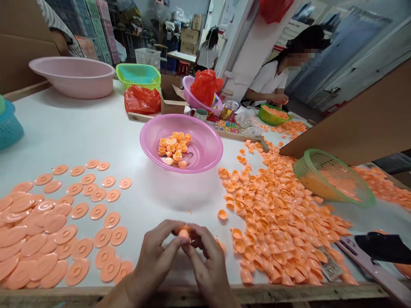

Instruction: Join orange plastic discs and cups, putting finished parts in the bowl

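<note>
Close to the table's front edge, my left hand (pixel 160 250) and my right hand (pixel 205 252) meet fingertip to fingertip. Both pinch one small orange plastic cup (pixel 184 232), mostly covered by the fingers. To the right spreads a big heap of small orange cups (pixel 276 218). Flat orange saucers (pixel 41 235) lie piled and scattered on the left. Beyond my hands stands a pink basin (pixel 205 149), holding several orange cups with saucers (pixel 175 147).
A green mesh basket (pixel 340 188) sits at the right beside a cardboard panel (pixel 362 115). Behind are a large pale pink basin (pixel 77 79), a red plastic bag (pixel 142 100) and an open carton (pixel 171 94). Another person (pixel 272 77) works at the far right.
</note>
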`<state>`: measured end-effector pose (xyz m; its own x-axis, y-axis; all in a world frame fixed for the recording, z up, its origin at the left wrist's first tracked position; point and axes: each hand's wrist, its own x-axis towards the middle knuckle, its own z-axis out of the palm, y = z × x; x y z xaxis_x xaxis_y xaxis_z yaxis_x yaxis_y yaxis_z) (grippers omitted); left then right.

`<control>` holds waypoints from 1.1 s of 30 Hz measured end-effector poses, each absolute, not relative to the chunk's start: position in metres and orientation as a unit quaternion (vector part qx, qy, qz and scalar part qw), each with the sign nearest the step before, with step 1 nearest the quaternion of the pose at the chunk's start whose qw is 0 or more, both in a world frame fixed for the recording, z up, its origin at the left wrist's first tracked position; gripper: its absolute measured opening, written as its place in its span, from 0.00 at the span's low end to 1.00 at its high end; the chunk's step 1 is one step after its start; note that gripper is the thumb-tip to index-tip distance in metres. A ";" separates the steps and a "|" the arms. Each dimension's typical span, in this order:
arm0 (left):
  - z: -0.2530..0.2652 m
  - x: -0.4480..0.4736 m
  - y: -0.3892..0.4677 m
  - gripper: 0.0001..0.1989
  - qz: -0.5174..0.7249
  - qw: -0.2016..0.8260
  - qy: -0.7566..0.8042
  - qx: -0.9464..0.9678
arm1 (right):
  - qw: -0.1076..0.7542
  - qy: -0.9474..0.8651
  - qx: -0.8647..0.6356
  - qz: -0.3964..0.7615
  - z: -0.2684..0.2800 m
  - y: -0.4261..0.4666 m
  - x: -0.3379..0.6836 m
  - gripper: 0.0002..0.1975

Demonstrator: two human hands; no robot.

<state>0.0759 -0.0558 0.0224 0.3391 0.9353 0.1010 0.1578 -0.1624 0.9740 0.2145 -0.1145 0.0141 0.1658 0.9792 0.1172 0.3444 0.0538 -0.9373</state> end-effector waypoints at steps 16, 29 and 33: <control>0.016 -0.057 -0.001 0.07 0.029 0.178 0.528 0.830 | 0.299 -0.549 -0.764 0.163 -0.007 -0.075 0.328 0.11; -0.011 0.043 -0.051 0.19 0.145 0.309 0.427 0.837 | 0.406 -0.522 -0.630 0.407 0.004 -0.098 0.232 0.04; -0.013 0.033 -0.055 0.17 0.145 0.332 0.469 0.806 | 0.383 -0.598 -0.616 0.340 0.003 -0.097 0.217 0.09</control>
<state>0.0325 -0.0546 -0.0129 0.5181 0.8519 -0.0768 0.6592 -0.3404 0.6705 0.2171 -0.0974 0.0027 0.0531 0.9978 0.0389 0.4769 0.0089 -0.8789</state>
